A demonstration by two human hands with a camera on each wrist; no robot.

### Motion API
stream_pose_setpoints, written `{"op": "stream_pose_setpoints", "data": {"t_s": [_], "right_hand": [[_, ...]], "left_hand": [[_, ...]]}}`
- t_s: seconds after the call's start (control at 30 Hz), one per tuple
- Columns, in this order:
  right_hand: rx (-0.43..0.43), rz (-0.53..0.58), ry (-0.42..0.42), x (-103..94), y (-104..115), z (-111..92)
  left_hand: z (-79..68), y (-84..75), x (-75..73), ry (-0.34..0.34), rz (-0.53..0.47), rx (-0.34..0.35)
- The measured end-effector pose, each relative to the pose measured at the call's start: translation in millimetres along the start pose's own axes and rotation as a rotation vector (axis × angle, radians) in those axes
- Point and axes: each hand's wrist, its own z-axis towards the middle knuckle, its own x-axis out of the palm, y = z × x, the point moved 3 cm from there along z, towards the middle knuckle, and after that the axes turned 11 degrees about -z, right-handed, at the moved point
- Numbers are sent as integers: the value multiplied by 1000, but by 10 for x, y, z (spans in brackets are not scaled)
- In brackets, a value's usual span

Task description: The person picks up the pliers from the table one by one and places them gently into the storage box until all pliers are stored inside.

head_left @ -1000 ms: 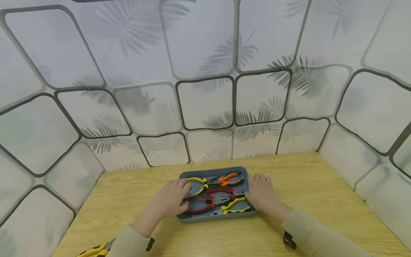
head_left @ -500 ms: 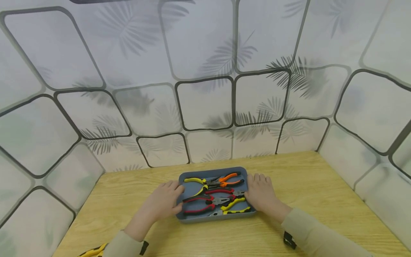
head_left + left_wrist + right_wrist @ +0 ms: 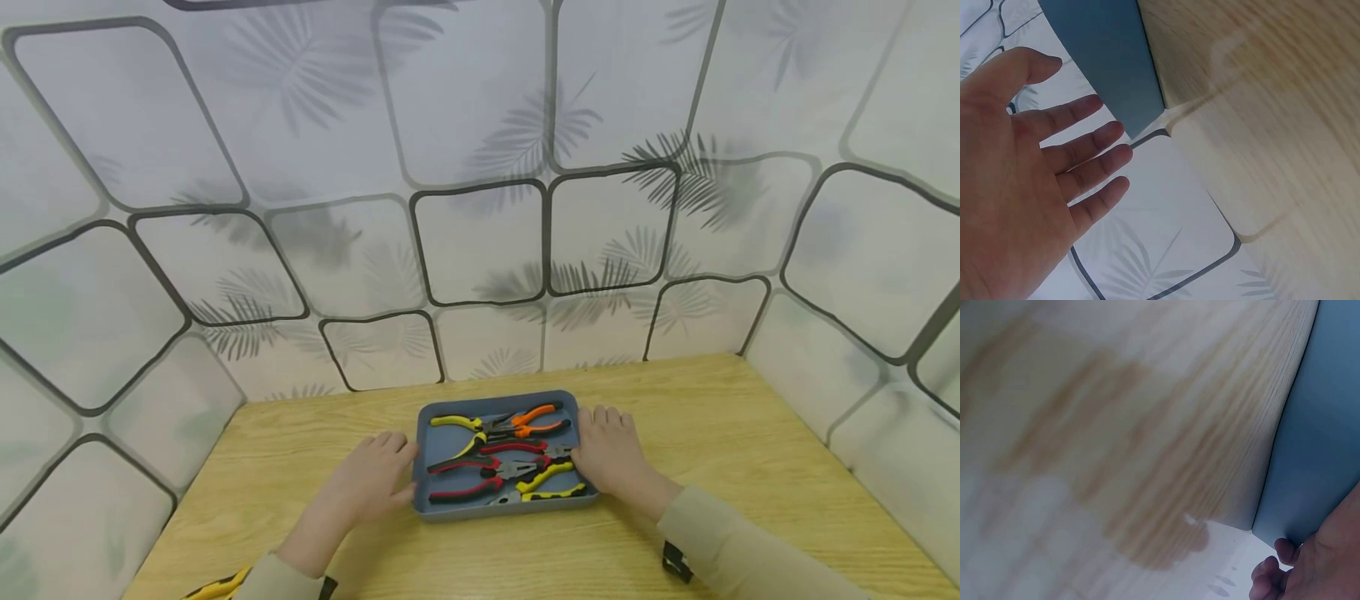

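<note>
A blue-grey tray [image 3: 491, 514] lies on the wooden table with several pliers inside. At its back are orange-handled pliers [image 3: 536, 421] and a yellow-handled pair [image 3: 453, 422]. Red-and-black-handled pliers [image 3: 465, 493] lie across the middle, and yellow-and-black-handled pliers [image 3: 555, 483] at the front right. My left hand [image 3: 372, 479] is just outside the tray's left wall, fingers spread and loosely bent; the left wrist view shows its palm [image 3: 1016, 169] holding nothing. At the tray's right end my right hand [image 3: 611, 446] grips the wall, thumb at the rim; its curled fingers show low in the right wrist view.
Another tool with yellow-and-black handles [image 3: 217, 587] lies at the table's front left, partly hidden by my left sleeve [image 3: 277, 579]. A patterned light curtain [image 3: 480, 250] encloses the table [image 3: 675, 400] at the back and sides.
My left hand has drawn back leftward from over the yellow-handled pliers to outside the tray, uncovering their handles. The right hand and the tray stay in place.
</note>
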Motion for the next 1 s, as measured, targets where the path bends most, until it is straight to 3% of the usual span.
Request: {"op": "stream_pose_setpoints", "data": {"t_s": [0.27,1.0], "right_hand": [[1,5,5,-10,2,-1],[6,-22,-12,33,1,14]], "left_hand": [[-93,52,27,-57,7,7],[-338,186,5,-44,-35,-77]]}}
